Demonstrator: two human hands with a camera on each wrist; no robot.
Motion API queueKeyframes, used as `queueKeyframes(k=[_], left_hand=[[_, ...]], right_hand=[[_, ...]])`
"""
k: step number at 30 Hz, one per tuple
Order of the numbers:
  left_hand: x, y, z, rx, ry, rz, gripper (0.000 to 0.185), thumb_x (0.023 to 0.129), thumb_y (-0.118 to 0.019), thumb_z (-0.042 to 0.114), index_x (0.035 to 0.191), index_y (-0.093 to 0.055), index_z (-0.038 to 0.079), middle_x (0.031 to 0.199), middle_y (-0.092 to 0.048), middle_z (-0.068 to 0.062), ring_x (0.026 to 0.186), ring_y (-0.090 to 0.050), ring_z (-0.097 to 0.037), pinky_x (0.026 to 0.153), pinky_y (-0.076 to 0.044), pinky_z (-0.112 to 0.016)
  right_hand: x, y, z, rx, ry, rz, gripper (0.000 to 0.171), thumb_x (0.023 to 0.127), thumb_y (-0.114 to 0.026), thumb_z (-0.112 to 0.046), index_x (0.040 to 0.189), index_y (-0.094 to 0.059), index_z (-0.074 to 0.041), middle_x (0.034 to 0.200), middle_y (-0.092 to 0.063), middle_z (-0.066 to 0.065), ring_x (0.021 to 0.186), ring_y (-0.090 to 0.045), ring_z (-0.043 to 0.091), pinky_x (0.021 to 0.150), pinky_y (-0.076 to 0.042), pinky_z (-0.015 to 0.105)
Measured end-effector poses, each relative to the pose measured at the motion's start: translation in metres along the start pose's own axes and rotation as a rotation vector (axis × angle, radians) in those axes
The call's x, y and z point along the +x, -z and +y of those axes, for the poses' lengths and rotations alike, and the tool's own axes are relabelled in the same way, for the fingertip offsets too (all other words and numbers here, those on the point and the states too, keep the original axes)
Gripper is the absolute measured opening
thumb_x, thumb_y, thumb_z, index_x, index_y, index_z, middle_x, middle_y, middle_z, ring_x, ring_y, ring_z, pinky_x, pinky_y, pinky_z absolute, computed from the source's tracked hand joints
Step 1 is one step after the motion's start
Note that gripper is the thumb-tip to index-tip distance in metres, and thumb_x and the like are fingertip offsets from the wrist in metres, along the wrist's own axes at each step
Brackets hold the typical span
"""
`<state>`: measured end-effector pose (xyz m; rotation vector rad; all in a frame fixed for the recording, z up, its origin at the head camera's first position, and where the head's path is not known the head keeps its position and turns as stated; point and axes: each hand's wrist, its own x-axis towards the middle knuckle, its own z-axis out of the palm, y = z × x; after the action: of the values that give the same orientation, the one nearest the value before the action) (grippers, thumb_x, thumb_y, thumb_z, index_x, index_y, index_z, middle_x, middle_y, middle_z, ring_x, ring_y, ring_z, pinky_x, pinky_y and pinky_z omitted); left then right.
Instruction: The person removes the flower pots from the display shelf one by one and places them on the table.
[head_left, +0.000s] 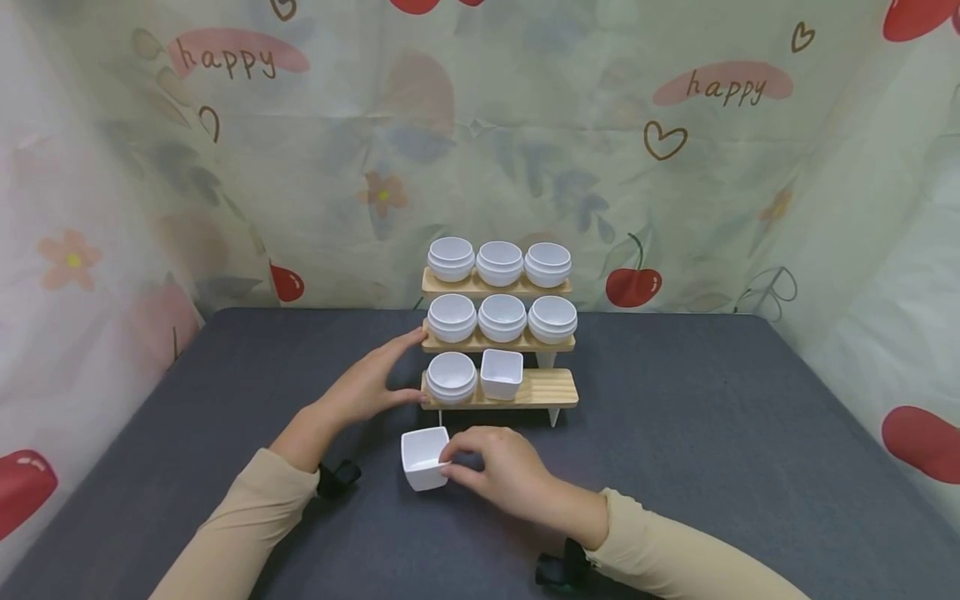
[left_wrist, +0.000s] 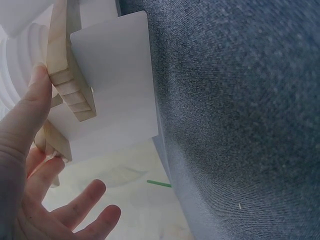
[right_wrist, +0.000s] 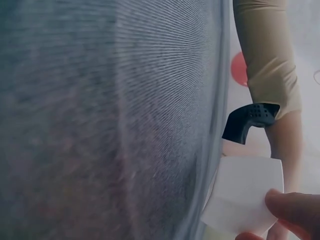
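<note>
Right hand (head_left: 504,475) apparently pinches square cup (head_left: 424,457); left hand (head_left: 369,385) steadies rack (head_left: 501,390).

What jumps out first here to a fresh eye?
A three-tier wooden rack mid-table against the printed curtain, its top two tiers each carrying three round white bowls; the bottom tier has one round bowl and a square cup. In front of it, the right hand pinches a second square white cup on the grey cloth, while the left hand rests against the rack's left end.
</note>
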<state>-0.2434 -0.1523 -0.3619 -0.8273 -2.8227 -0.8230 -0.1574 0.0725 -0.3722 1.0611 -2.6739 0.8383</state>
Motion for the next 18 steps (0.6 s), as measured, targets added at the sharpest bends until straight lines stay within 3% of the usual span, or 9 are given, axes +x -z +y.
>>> queueKeyframes(k=[18], left_hand=[[0.000, 0.000, 0.000, -0.010, 0.021, -0.008, 0.091, 0.074, -0.078, 0.028, 0.147, -0.027, 0.012, 0.152, -0.032, -0.012, 0.138, -0.034, -0.033, 0.111, -0.032, -0.052]], right_hand=[[0.013, -0.014, -0.012, -0.132, -0.043, -0.027, 0.006, 0.081, -0.072, -0.027, 0.086, -0.070, -0.022, 0.086, -0.070, -0.006, 0.083, -0.066, 0.013, 0.067, -0.051, 0.028]])
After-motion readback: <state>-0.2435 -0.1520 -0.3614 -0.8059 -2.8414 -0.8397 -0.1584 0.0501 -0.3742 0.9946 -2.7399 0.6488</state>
